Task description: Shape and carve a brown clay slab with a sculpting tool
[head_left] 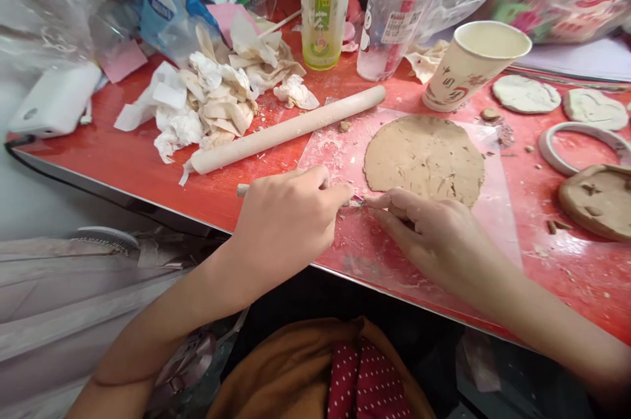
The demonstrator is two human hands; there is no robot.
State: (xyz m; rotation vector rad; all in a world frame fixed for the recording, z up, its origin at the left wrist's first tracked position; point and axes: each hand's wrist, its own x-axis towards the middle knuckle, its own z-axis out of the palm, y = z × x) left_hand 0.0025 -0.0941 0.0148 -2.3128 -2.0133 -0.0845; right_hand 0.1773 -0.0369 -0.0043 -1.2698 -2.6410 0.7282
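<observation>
My left hand (290, 228) is closed around a thin clay tool with a wooden handle (242, 190); the handle's end pokes out on the left side of the fist. At the tool's narrow tip, my right hand (424, 228) pinches with thumb and forefinger; the fingers partly hide the tip. Just beyond the right hand, a flat round slab of brown clay (424, 156) lies on a clear plastic sheet (500, 221). Its surface has small nicks and its edge is rough. Behind the left hand rests a pale rolling pin (288, 129), set diagonally.
Crumpled tissues (211, 100) are heaped at the left. A tall bottle (320, 11), a plastic cup (401, 18) and a paper cup (473, 64) stand behind the clay. At right are a tape ring (547, 149), pale clay discs (526, 94) and a brown clay dish (599, 202).
</observation>
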